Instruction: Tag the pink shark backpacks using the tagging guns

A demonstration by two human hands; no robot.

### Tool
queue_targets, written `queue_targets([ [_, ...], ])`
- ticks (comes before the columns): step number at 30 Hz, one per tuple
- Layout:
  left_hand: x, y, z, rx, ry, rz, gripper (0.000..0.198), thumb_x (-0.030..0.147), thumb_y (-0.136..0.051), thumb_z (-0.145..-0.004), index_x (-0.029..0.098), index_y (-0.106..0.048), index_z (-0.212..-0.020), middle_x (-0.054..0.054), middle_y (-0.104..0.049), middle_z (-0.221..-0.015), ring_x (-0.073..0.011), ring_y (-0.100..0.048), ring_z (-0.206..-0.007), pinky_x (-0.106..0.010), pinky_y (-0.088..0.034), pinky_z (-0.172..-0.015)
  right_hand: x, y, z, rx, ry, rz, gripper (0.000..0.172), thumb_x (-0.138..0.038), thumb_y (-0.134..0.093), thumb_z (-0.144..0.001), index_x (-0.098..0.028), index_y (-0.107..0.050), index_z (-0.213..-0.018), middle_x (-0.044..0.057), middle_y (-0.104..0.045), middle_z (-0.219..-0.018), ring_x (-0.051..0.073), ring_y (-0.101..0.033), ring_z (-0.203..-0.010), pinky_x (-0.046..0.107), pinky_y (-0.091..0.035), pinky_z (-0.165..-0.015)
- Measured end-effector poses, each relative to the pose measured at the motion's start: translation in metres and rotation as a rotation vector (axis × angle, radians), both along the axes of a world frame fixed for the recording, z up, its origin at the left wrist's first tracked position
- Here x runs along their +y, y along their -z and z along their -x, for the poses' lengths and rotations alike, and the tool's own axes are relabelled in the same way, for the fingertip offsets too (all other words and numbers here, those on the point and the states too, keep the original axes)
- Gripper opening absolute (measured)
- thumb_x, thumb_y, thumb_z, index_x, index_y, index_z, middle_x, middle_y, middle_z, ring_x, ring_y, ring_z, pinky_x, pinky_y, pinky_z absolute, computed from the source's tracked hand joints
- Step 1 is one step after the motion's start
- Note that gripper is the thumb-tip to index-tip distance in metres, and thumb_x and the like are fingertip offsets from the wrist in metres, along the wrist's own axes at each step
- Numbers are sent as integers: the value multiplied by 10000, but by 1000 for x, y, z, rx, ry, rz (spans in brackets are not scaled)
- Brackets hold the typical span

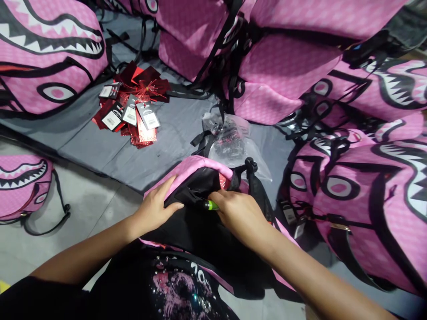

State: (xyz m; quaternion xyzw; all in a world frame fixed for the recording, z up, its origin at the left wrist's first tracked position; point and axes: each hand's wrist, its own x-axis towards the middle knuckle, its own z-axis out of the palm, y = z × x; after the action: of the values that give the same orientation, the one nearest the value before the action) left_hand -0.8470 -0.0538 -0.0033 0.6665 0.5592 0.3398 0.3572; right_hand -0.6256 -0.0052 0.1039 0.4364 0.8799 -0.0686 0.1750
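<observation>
A pink and black backpack (pixel 196 226) lies in front of me, with its black lining showing. My left hand (pixel 156 209) holds the bag's pink edge, fingers over the rim and thumb against the black inside. My right hand (pixel 238 213) is closed around a small tool with a bright green part (pixel 211 205) and a dark end, held against the black lining. Its exact kind is hidden by the fingers. Just behind that hand a bit of red (pixel 224 181) shows at the bag's rim. A black strap with a buckle (pixel 251 165) stands up at the right.
Red tags (pixel 147 133) with black-and-white labels (pixel 113 116) lie piled on the grey table cover (pixel 83 146). A clear plastic bag (pixel 233 142) rests behind the backpack. More pink shark-face bags (pixel 353 204) crowd the right and back; another bag (pixel 23 186) sits at the lower left.
</observation>
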Motion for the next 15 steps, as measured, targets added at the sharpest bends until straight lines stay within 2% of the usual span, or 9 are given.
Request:
queue_targets([
  [6, 2, -2, -1, -5, -18, 24, 678, 349, -632, -881, 217, -372, -1494, -99, -501, -1487, -242, -506, -1358, -423, -429, -1151, 13, -3, 25, -92, -93, 129, 253, -72, -434, -932, -157, -667, -986, 84, -707, -885, 207, -690, -804, 281, -392, -623],
  [9, 2, -2, 0, -4, -19, 42, 656, 347, -619, -890, 228, -381, -1490, -91, -517, -1474, -239, -518, -1347, -424, -431, -1147, 10, -8, 23, -86, -151, 91, 298, -72, -409, -943, -150, -654, -1094, 112, -678, -1055, 193, -682, -807, 273, -414, -616],
  [12, 1, 2, 2, 3, -18, 24, 657, 374, -624, -883, 240, -392, -1483, -83, -527, -1466, -243, -521, -1345, -420, -435, -1143, 7, -12, 26, -63, -44, 20, 385, -62, -404, -931, -136, -587, -1261, 130, -661, -1108, 200, -679, -801, 280, -430, -611],
  [15, -1, 8, 5, 21, -29, 33, 659, 395, -619, -877, 229, -401, -1475, -93, -536, -1457, -256, -523, -1343, -430, -443, -1134, 13, -7, 41, 60, 13, 86, 318, -72, -448, -901, -129, -640, -1148, 104, -699, -984, 207, -681, -820, 278, -430, -639],
])
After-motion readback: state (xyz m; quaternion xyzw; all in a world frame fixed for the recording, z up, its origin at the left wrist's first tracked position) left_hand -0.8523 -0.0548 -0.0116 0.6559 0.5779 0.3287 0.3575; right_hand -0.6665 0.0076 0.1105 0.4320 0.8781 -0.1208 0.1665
